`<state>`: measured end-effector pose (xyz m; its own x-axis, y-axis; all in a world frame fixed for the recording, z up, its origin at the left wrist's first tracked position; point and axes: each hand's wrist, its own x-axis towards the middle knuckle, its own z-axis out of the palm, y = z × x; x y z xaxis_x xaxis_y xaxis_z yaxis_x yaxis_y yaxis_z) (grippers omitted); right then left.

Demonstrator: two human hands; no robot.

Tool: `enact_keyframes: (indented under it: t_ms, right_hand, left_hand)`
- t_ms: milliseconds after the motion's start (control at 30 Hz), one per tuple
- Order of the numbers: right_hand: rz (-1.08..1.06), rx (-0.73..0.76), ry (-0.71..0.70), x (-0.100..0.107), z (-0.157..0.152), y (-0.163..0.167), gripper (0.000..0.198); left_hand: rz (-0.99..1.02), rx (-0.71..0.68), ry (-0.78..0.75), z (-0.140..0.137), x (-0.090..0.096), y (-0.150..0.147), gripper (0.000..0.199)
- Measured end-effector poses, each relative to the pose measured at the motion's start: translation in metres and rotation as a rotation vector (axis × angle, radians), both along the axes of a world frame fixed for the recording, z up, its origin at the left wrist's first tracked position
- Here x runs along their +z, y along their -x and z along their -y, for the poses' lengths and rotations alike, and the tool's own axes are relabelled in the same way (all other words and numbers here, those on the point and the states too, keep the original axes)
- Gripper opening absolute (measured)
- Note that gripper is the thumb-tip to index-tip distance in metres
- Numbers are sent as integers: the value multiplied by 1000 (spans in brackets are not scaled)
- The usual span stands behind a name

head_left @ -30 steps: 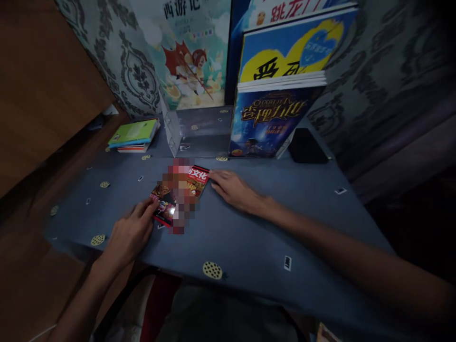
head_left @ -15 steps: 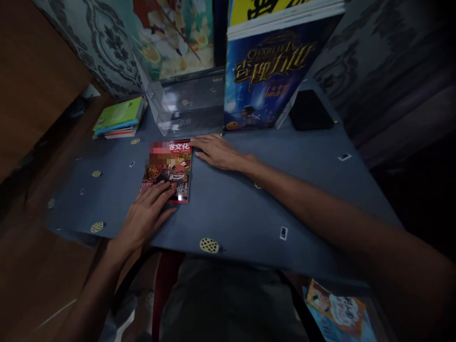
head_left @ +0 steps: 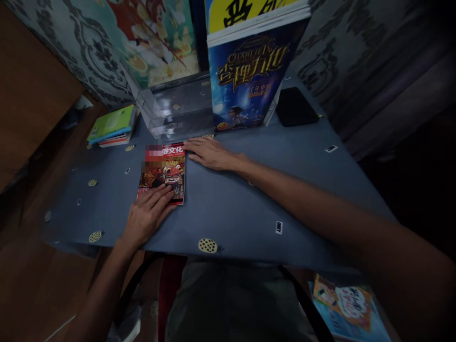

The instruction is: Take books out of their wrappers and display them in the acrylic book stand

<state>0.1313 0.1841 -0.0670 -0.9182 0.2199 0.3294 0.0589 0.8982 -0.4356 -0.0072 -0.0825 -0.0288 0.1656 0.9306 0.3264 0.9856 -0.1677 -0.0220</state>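
A small red book (head_left: 172, 172) with a mask picture and white Chinese characters lies closed on the blue tablecloth (head_left: 228, 204). Across its lower part rests my left hand (head_left: 147, 211), fingers stretched out flat over the cover. My right hand (head_left: 208, 151) lies palm down on the cloth, its fingertips touching the book's upper right corner. Neither hand grips anything. Part of the cover is blurred into blocks, and its lower left is hidden under my left fingers.
Behind the book, a clear acrylic book stand (head_left: 178, 114) holds upright books, among them a blue one (head_left: 245, 85) at its right. Left is a stack of books (head_left: 112, 124); right, a black tablet-like slab (head_left: 296, 107). Below the table's right front edge lie more books (head_left: 351, 306).
The whole view has shifted, so the stand and books appear further left. Both hands keep nearly the same places on the book, with my left thumb drawn closer to its lower edge.
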Motion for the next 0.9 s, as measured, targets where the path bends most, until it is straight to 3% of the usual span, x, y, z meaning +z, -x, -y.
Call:
enact_keyframes:
  t_ms: [300,367,500,600,900]
  right_hand:
    - [-68,-6,56,3,13,-5,40]
    - [-162,11,159,7,31,-11,39]
    - [-270,131,541,15,75,-27,38]
    - [-250,163,674,19,94,-35,33]
    - [-290,184,705,18,93,-33,32]
  left_hand:
    - [-1,-73,-101,-2,0,0,24]
    - [7,-82,-113,-3,0,1,24]
    - [43,-77,-118,-4,-1,0,25]
    - [69,-69,-112,-3,-1,0,26]
    - [75,-80,-114,-3,-3,2,27]
